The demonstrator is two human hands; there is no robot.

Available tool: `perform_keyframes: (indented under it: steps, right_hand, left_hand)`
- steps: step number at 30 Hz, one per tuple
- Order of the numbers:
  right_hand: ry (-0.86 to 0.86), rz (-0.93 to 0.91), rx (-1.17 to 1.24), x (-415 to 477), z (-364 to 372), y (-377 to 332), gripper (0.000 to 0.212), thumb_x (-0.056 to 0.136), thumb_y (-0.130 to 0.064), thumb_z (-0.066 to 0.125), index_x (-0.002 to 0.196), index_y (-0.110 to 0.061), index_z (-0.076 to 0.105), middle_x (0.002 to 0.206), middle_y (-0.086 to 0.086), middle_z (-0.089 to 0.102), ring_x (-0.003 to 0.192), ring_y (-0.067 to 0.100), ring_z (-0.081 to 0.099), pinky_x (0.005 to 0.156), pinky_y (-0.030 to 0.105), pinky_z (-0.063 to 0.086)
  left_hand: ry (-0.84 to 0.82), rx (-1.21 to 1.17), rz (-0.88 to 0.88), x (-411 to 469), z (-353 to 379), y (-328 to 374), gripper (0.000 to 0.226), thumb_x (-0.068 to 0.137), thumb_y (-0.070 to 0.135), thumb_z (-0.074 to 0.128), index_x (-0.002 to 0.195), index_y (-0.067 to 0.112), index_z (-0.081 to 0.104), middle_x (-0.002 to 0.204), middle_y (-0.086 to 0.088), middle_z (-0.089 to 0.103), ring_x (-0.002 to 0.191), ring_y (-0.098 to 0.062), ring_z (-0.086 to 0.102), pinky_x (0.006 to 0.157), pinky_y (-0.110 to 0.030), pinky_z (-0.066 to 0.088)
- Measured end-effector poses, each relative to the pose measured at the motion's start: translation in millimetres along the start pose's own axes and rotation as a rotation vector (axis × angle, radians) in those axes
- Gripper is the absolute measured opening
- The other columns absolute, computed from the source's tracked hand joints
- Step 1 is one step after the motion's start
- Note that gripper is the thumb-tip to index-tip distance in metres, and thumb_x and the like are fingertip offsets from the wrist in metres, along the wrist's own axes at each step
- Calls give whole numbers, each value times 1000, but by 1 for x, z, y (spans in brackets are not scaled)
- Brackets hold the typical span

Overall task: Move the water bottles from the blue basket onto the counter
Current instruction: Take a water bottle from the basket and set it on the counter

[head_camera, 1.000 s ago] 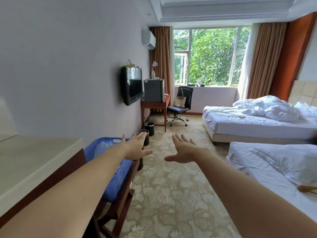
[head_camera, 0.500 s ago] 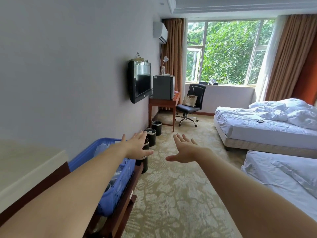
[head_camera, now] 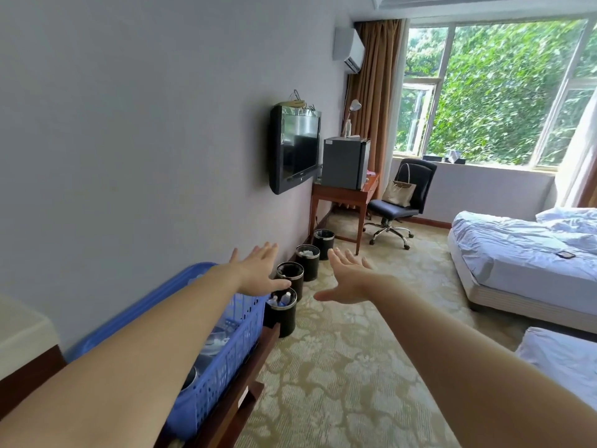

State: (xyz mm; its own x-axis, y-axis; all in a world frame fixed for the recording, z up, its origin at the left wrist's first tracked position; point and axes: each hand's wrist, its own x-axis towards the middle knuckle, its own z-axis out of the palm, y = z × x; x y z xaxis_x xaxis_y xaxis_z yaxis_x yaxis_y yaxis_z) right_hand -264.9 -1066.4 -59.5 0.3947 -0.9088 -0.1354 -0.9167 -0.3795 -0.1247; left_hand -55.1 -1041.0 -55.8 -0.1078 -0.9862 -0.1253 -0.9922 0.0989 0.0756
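Left hand: left hand stretched forward with palm flat and fingers spread, holding nothing; forearm passes over the basket.
Right hand: right hand also flat and empty, fingers extended, above the carpet and apart from the left.
Basket: blue basket sits on a dark wooden stand against the wall, lower left; perforated plastic sides.
Bottles: water bottles only partly seen through the basket's open top, clear shapes inside (count cannot be told).
Counter: counter at far left edge, pale top over a dark wood front, just beside the basket.
Floor: beige carpet with a floral pattern.
Bins: four black waste bins in a row along the wall base; nearest one just beside the basket stand.
Wall: grey, with a mounted television; beyond it a wooden desk carrying a small grey fridge.
Far end: office chair with a tan bag on its seat, under a wide window showing green foliage.
Right side: two beds with white linen (nearer one only a corner).
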Motion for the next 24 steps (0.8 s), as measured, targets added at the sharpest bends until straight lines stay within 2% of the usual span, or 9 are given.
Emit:
perform_keyframes:
  steps: [10,24]
  right_hand:
    - [-3,-106,-11,110,3,3,107,85,-62,54,153,-12,-11,163,2,-11,149,24,-13,120,47,-5]
    - [-18,-237,-10,294,-25,-39,107,86,-60,54,152,-13,-15,162,4,-15,149,25,-14,120,48,-5]
  left_hand:
    - [-33,-15,-91,77,-3,-39,92,95,59,37,153,13,-17,162,-2,-18,150,-19,-11,117,-54,-8]
    - [-30,-34,-215,195,-31,-150,92,95,60,37,152,15,-19,162,-1,-19,150,-20,-10,118,-53,-8]
